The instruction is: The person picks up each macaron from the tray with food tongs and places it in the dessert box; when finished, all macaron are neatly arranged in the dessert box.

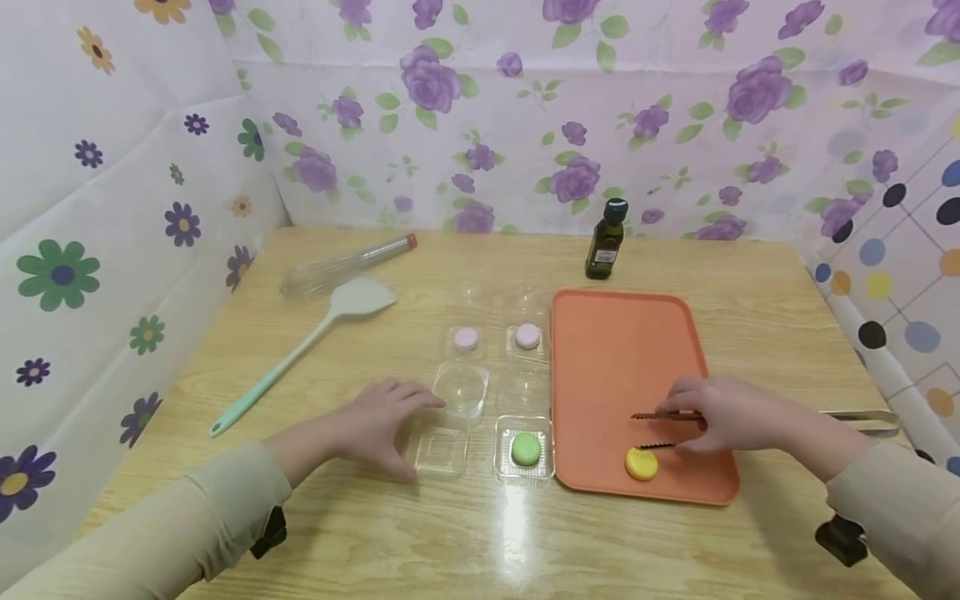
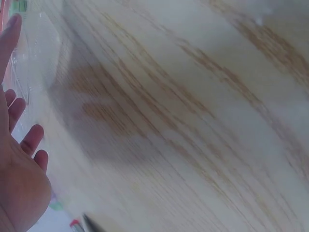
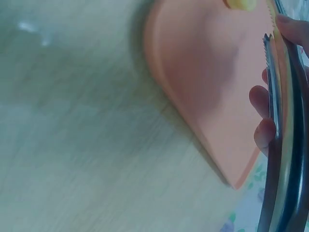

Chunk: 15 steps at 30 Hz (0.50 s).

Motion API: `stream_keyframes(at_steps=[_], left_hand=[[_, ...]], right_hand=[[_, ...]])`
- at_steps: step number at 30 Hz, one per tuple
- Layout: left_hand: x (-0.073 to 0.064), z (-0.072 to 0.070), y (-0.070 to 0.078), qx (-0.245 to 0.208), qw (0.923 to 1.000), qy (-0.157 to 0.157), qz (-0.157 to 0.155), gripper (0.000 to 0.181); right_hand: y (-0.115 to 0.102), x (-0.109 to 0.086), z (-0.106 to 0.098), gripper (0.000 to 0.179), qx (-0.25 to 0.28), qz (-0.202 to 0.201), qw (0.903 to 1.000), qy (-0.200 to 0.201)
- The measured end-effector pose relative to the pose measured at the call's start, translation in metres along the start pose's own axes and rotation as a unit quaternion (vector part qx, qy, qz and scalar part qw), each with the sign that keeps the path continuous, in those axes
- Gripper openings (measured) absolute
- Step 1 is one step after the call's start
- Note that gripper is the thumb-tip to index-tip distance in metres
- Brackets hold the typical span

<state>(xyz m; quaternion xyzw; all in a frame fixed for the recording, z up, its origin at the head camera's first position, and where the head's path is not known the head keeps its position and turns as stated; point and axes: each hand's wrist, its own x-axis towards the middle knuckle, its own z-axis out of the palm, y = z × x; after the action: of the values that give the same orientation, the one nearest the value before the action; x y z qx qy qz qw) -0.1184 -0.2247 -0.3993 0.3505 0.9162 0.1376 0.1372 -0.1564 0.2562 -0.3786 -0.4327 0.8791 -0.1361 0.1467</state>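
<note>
My right hand (image 1: 731, 412) grips a pair of metal tongs (image 3: 273, 193) with serrated tips spread apart over the orange tray (image 1: 622, 358). A yellow macaron (image 1: 641, 463) lies on the tray close to the lower tip, outside the tongs' grasp. My left hand (image 1: 378, 421) holds nothing, its fingers spread and relaxed beside a clear plastic box (image 1: 441, 452) with no macaron in it. Right of that box, a green macaron (image 1: 526, 448) sits in another open clear box. Farther back, two pale pink macarons (image 1: 466, 338) rest in two more clear boxes.
Beyond the tray stands a dark glass bottle (image 1: 606, 242) with a black cap. A white-headed spatula (image 1: 300, 348) with a mint handle lies at the left, a whisk (image 1: 348, 265) behind it. Patterned cloths hang behind and at both sides of the wooden table (image 1: 360, 533).
</note>
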Motion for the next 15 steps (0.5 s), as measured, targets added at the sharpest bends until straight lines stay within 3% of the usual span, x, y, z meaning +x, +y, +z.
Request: stream_keyframes(at_steps=[9,15], left_hand=[[0.001,-0.002,0.003,0.02,0.9997,-0.009,0.013,0.095],[0.002,-0.002,0.005,0.028,0.9994,-0.01,0.019,0.091]], right_hand=[[-0.004,-0.019,0.012,0.036,0.008,-0.004,0.9998,-0.017],[-0.005,-0.02,0.023,0.035,-0.04,-0.05,0.9977,0.022]])
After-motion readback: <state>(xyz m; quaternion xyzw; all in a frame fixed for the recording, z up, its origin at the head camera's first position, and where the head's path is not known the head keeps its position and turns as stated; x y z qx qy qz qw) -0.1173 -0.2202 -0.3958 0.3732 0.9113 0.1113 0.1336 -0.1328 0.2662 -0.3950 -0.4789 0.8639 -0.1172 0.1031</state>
